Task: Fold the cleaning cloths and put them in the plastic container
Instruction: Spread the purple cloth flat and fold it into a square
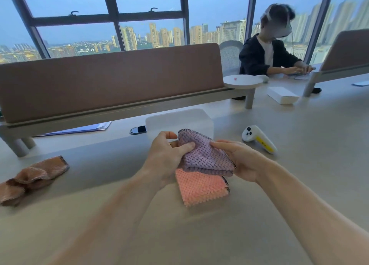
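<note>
So both hands are on the lilac waffle-textured cleaning cloth with the dark mesh edging [201, 155], held just above the tabletop [279, 195], roughly mid-width and well back from the near edge. Left hand [167, 159] has its grip pinching the cloth's left side, thumb pressed on top, fingers curled behind. Right hand [239, 161] pinches the right edge, fingers underneath and thumb along the top. Looks like it's doubled over at least once already, with one corner still sticking up, so I'd say the fold is mid-way, not finished.

Right underneath, touching it, is a salmon-pink waffle-textured cleaning cloth [201, 187] lying flat as a neat rectangle. That one looks folded and done, just not put away.

Just behind the hands is the translucent white plastic container [177, 121]. Can't tell if anything's inside, it's too frosted.

Way over by the left edge there's a crumpled brown terry cleaning cloth [34, 177], clearly not folded yet.

My read: one folded, one in progress, one untouched, and packing apparently all left to do.
</note>
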Action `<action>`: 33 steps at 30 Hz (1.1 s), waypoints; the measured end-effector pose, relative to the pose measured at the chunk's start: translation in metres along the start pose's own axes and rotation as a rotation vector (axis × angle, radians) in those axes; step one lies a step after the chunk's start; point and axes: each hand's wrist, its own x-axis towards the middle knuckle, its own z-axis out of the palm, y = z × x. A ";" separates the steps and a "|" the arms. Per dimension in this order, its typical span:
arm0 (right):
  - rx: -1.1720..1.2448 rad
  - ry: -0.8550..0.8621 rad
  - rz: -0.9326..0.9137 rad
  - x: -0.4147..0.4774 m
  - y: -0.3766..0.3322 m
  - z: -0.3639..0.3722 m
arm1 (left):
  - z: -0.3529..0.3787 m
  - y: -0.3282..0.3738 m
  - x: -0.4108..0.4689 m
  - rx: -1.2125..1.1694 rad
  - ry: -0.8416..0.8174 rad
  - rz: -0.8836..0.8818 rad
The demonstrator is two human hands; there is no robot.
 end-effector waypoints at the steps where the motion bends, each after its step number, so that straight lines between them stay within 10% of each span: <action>1: 0.004 0.024 0.008 0.002 0.001 -0.001 | 0.004 0.000 0.000 0.001 -0.011 0.003; 15: -0.866 0.289 -0.476 0.025 0.026 0.011 | -0.016 -0.068 -0.004 0.311 0.173 0.048; 33: -0.928 0.384 -0.686 0.016 0.037 -0.002 | -0.012 -0.079 -0.003 0.478 0.197 0.149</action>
